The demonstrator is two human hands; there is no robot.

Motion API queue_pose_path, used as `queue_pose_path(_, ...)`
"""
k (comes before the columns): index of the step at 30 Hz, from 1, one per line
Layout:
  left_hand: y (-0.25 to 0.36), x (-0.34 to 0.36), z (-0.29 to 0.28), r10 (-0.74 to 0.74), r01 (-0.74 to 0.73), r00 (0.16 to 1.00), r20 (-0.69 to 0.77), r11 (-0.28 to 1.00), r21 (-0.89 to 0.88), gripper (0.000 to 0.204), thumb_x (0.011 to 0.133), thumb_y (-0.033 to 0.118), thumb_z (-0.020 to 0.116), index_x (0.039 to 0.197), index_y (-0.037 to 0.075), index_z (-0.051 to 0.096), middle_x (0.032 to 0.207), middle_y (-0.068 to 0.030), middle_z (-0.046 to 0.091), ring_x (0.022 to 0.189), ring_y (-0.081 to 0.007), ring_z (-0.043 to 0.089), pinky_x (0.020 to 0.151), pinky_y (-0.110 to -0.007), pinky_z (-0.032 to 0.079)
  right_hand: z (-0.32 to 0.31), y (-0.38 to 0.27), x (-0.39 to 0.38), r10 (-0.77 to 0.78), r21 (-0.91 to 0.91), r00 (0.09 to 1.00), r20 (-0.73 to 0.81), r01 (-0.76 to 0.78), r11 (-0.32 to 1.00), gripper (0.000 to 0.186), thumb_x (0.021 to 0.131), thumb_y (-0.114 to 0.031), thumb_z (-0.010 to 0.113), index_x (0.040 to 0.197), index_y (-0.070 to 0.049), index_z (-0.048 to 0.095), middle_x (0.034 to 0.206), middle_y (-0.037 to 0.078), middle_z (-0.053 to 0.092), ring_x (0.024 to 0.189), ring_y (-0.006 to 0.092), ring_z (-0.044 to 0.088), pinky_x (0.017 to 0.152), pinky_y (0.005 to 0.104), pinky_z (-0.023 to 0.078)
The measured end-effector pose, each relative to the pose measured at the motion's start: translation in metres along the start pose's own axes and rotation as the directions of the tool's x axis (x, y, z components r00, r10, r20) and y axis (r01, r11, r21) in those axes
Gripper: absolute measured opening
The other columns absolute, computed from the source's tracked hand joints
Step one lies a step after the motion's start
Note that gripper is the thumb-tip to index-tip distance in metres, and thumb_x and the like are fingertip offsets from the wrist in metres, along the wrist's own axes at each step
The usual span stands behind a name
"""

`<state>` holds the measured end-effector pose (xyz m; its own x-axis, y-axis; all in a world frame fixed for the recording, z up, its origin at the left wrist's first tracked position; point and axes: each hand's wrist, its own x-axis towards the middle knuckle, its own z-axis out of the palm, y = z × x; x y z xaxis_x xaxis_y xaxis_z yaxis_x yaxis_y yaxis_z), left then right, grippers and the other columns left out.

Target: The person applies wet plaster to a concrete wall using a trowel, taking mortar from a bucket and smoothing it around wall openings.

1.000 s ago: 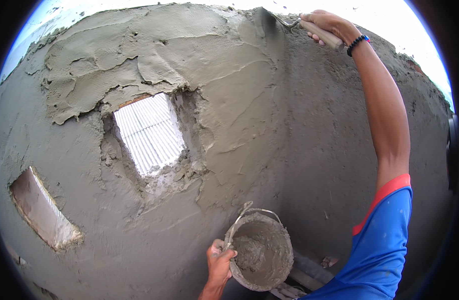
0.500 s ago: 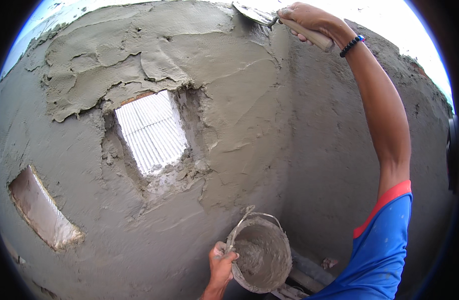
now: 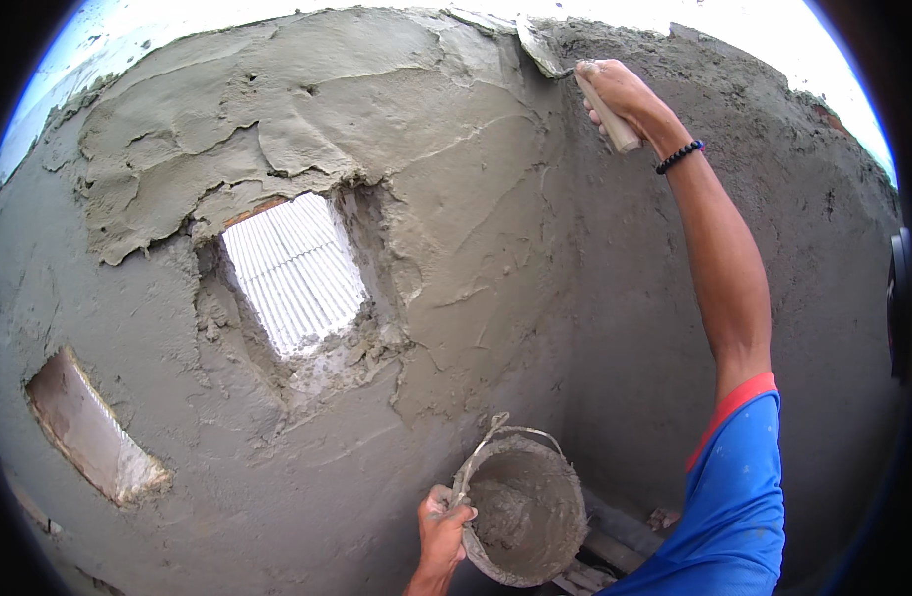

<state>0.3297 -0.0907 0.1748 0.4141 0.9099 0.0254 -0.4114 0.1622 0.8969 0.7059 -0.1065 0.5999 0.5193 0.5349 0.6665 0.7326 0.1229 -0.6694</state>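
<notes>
High up near the corner of the walls, my right hand (image 3: 620, 99) grips the wooden handle of a trowel (image 3: 541, 48). Its metal blade lies tilted against the top of the plastered wall (image 3: 486, 209). Down below, my left hand (image 3: 444, 526) is closed around the rim and handle of a bucket (image 3: 582, 512). Wet grey mortar (image 3: 520, 507) coats the inside of the bucket, which tips its mouth toward me. Rough, thick plaster with ragged edges covers the upper wall.
A square opening (image 3: 297, 273) in the wall shows white corrugated sheeting beyond it. Lower left is a smaller slanted opening (image 3: 93, 427). A second plastered wall (image 3: 664, 298) meets the first at the right. Planks (image 3: 610, 546) lie beneath the bucket.
My right hand has moved slightly right and down with the trowel, whose blade has turned more upright in the corner. My left hand still holds the bucket in nearly the same place.
</notes>
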Motion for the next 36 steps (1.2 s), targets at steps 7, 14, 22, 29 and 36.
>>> queue_pose_path(7, -0.003, 0.001, -0.005, -0.004, 0.005, 0.999, -0.032, 0.999, 0.053, 0.023, 0.066, -0.016, 0.056, 0.077, 0.004, 0.053, 0.081, -0.0078, 0.062, 0.069, -0.016, 0.058, 0.064, -0.029, 0.047, 0.041, -0.009, -0.035, -0.093, 0.203, 0.995, 0.035, 0.084, 0.976, 0.035, 0.101, -0.035, 0.041, 0.104, -0.001, 0.05, 0.071, 0.003, 0.052, 0.053, 0.0095, 0.053, 0.043, 0.0244, 0.049)
queue_pose_path(14, -0.006, 0.005, -0.006, 0.0, 0.001, 1.0, -0.021, 0.999, 0.045, 0.023, 0.068, -0.014, 0.058, 0.075, 0.006, 0.051, 0.072, -0.0022, 0.055, 0.064, -0.0117, 0.053, 0.061, -0.027, 0.044, 0.083, 0.004, -0.053, -0.473, -0.179, 0.877, -0.08, 0.454, 0.873, 0.033, 0.098, -0.03, 0.047, 0.096, 0.001, 0.057, 0.071, 0.019, 0.061, 0.067, 0.0328, 0.064, 0.065, 0.0448, 0.05)
queue_pose_path(22, -0.007, 0.002, 0.0, -0.036, 0.036, 0.999, -0.009, 0.999, -0.005, 0.023, 0.068, -0.014, 0.058, 0.076, 0.005, 0.051, 0.074, -0.0038, 0.057, 0.066, -0.0122, 0.055, 0.063, -0.027, 0.046, 0.066, 0.084, -0.034, -0.289, -0.205, 0.902, -0.32, 0.232, 0.951, 0.028, 0.097, -0.026, 0.048, 0.101, 0.0, 0.056, 0.074, 0.022, 0.064, 0.07, 0.0363, 0.065, 0.066, 0.0459, 0.049)
queue_pose_path(29, -0.012, -0.002, -0.014, -0.049, 0.049, 0.998, -0.039, 0.999, 0.013, 0.024, 0.066, -0.015, 0.056, 0.079, 0.004, 0.052, 0.085, -0.0118, 0.065, 0.075, -0.0189, 0.061, 0.07, -0.031, 0.049, 0.137, 0.156, -0.163, 0.138, 0.283, 0.983, -0.121, -0.099, 0.954, 0.026, 0.099, -0.027, 0.044, 0.1, -0.001, 0.051, 0.066, 0.005, 0.052, 0.05, 0.0131, 0.054, 0.044, 0.0312, 0.045)
queue_pose_path(36, -0.014, -0.01, -0.014, -0.082, 0.083, 0.994, -0.067, 0.997, 0.008, 0.023, 0.066, -0.015, 0.056, 0.078, 0.004, 0.052, 0.084, -0.01, 0.064, 0.075, -0.0181, 0.06, 0.07, -0.03, 0.049, 0.111, 0.117, -0.142, 0.179, 0.55, 0.977, -0.12, -0.085, 0.831, 0.027, 0.1, -0.028, 0.044, 0.104, -0.003, 0.051, 0.066, 0.002, 0.048, 0.05, 0.0094, 0.051, 0.042, 0.0256, 0.044)
